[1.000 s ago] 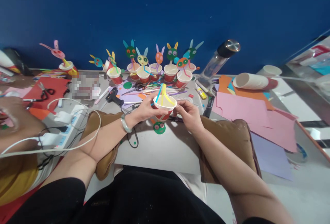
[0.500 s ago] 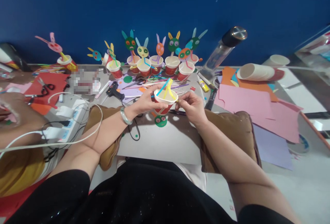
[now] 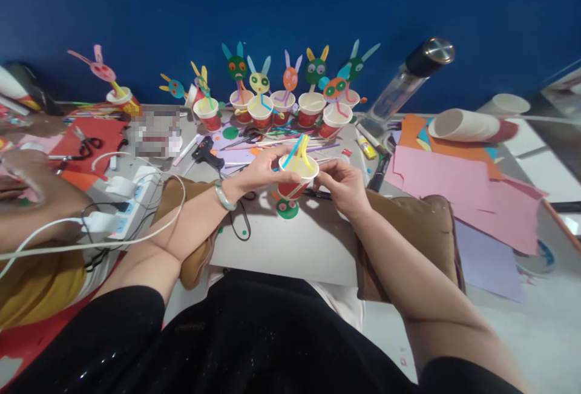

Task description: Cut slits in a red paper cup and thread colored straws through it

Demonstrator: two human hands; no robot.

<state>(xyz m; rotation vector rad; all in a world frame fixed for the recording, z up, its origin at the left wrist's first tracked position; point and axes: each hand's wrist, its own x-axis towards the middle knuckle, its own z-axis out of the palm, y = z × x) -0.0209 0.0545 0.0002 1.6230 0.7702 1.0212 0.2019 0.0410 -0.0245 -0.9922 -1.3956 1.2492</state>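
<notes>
My left hand [image 3: 264,170], a bracelet on its wrist, is closed around a red and white paper cup [image 3: 289,190] held over the table. Inside the cup a blue strip [image 3: 293,151] and a yellow strip [image 3: 304,149] stand up past the rim. At the cup's right side, the fingertips of my right hand [image 3: 344,186] are pinched together close to the wall; what is between them is too small to make out. Just below the cup shows a green paper face [image 3: 287,209] with pink eyes, its upper part partly hidden by the cup.
Several cups with paper animal heads [image 3: 260,109] line the wall. Left are a glue gun [image 3: 209,153], scissors [image 3: 86,141], a power strip [image 3: 136,200] with cables, and another person's arm [image 3: 40,197]. Right are a glass bottle [image 3: 394,97], pink paper [image 3: 440,170] and stacked cups [image 3: 467,126].
The view has shifted a little, so the table's contents sit slightly farther right. Both hands stay at the cup, which leans slightly differently.
</notes>
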